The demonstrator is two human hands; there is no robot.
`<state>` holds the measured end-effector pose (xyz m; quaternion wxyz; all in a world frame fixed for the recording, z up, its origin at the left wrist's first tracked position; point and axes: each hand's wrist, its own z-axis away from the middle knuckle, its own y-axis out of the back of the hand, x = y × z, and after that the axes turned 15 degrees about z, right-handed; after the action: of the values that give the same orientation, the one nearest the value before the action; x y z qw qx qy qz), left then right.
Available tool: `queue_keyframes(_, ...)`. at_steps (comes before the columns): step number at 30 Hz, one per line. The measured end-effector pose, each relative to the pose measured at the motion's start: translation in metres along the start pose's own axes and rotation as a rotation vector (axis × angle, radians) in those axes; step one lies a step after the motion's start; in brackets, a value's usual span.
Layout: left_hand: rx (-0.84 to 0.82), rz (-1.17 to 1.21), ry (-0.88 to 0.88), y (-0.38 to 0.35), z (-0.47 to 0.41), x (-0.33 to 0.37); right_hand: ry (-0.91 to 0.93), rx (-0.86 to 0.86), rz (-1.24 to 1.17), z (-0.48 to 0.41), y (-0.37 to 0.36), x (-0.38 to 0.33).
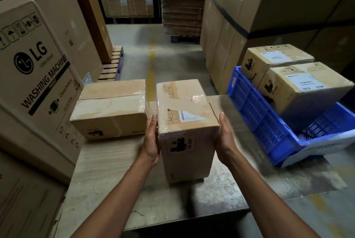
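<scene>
A taped cardboard box point(186, 122) with a white label stands in the middle of a flat board point(115, 170). My left hand point(152, 139) presses flat against its left side. My right hand point(224, 137) presses flat against its right side, fingers straight. A second taped box point(111, 107) lies on the board just to the left, close to the first box.
A blue plastic crate point(255, 107) at the right carries two more labelled boxes point(303, 86). Tall washing machine cartons point(36, 68) wall the left side, large cartons point(269, 16) the right. A concrete aisle with a yellow line point(151, 68) runs ahead.
</scene>
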<state>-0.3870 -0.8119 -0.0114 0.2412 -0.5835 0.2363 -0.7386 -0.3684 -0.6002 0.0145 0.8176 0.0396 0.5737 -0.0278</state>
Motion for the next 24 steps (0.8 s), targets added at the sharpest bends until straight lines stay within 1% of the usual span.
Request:
queue_keyframes(3, 0.038, -0.001, 0.007, 0.003, 0.003, 0.001, -0.075, 0.052, 0.031, -0.003, 0.003, 0.013)
queue_keyframes(5, 0.085, -0.046, -0.06, -0.003, 0.009, 0.005, -0.119, 0.09, 0.06, -0.001, 0.004, 0.012)
queue_keyframes(6, 0.119, -0.1, -0.118, -0.006, 0.013, 0.008, -0.103, 0.133, 0.066, 0.003, 0.004, 0.008)
queue_keyframes(7, 0.145, -0.184, -0.201, -0.01, 0.018, 0.011, -0.047, 0.19, 0.078, 0.007, 0.004, 0.003)
queue_keyframes(8, 0.146, -0.299, -0.311, -0.012, 0.024, 0.015, 0.046, 0.253, 0.129, 0.012, 0.003, -0.002)
queue_keyframes(9, 0.115, -0.447, -0.439, -0.016, 0.032, 0.02, 0.172, 0.31, 0.235, 0.019, 0.002, -0.009)
queue_keyframes(11, -0.005, -0.763, -0.661, -0.022, 0.044, 0.028, 0.445, 0.375, 0.544, 0.033, -0.002, -0.021)
queue_keyframes(13, -0.149, -0.988, -0.794, -0.026, 0.051, 0.03, 0.699, 0.377, 0.87, 0.04, -0.009, -0.023)
queue_keyframes(14, -0.213, -1.077, -0.813, -0.028, 0.051, 0.028, 0.782, 0.354, 1.025, 0.041, -0.014, -0.021)
queue_keyframes(15, -0.273, -1.167, -0.797, -0.029, 0.05, 0.026, 0.833, 0.322, 1.163, 0.041, -0.019, -0.017)
queue_keyframes(17, -0.344, -1.358, -0.693, -0.029, 0.049, 0.018, 0.851, 0.277, 1.393, 0.038, -0.024, -0.007)
queue_keyframes(18, -0.351, -1.427, -0.649, -0.028, 0.049, 0.015, 0.843, 0.271, 1.458, 0.037, -0.025, -0.003)
queue_keyframes(20, -0.338, -1.469, -0.616, -0.028, 0.048, 0.014, 0.836, 0.29, 1.485, 0.036, -0.026, -0.001)
queue_keyframes(24, -0.333, -1.517, -0.648, -0.039, 0.039, 0.028, 0.829, 0.284, 1.529, 0.038, -0.028, -0.024)
